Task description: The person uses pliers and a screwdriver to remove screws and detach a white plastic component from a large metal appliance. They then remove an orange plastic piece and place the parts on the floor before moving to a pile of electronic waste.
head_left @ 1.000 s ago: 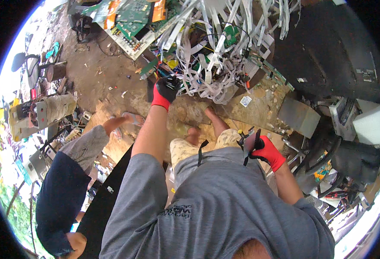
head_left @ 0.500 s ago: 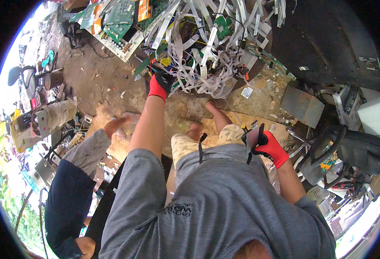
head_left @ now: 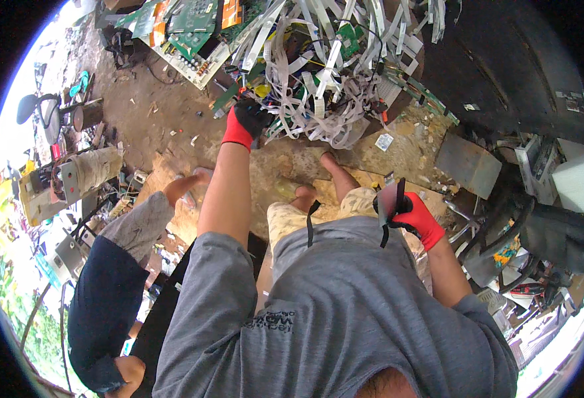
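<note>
My left hand, in a red and black glove, reaches to the near left edge of a heap of pale flat ribbon cables. Its black-covered fingers are curled, and whatever they grip is hidden. Beside them, on the heap's edge, lie a narrow green circuit board and small coloured bits. In front of my waist, on the right, my gloved right hand is closed on a thin, flat rectangular panel. The panel has a dark edge and a shiny greyish-red face, and is tilted up nearly on edge. Its exact kind cannot be made out.
Large green circuit boards lie at the far left. A big black panel stands far right, with a grey metal plate nearer. A black chair-like frame and scrap crowd my right. Another person sits close on my left.
My left hand has shifted slightly farther away along the heap's edge, its fingers still curled. My right hand keeps the panel almost in place. The whole view has shifted a little.
</note>
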Demonstrator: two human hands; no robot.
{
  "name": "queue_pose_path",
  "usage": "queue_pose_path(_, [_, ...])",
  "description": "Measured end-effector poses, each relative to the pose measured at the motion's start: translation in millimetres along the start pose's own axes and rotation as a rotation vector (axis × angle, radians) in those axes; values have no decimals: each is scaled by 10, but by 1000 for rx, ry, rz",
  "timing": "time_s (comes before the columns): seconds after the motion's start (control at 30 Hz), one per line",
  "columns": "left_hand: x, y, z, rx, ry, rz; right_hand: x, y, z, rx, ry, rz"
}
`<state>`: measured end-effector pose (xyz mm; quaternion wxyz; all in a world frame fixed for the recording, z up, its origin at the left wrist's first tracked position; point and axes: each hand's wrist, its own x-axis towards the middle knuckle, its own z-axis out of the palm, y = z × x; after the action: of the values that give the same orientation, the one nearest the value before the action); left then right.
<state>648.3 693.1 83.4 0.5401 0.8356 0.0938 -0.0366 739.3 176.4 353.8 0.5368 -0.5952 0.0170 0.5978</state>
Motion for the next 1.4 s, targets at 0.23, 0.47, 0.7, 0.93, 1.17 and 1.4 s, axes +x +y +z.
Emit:
queue_pose_path(0.23, [-86, 873, 382, -1103, 436, -642, 246, 289, -144, -79, 99, -41])
queue_pose_path(0.47, [-1301, 1015, 464, -889, 472, -871, 910, 787, -466, 201, 278, -108])
queue_pose_path(0.7, [-3008, 1422, 632, -40, 45, -923, 1545, 935, -684, 451, 423, -121])
queue_pose_path(0.93, [-3694, 1777, 548, -272, 229, -1268, 2187, 556, -649, 584, 325, -98])
queue_pose_path(1.17, [-3170, 2137, 536, -350, 391, -1037, 2595, 329, -816, 524, 388, 54])
queue_pose_path(1.4, [-3114, 2220, 711, -371, 430, -974, 2555, 424, -729, 503, 327, 83])
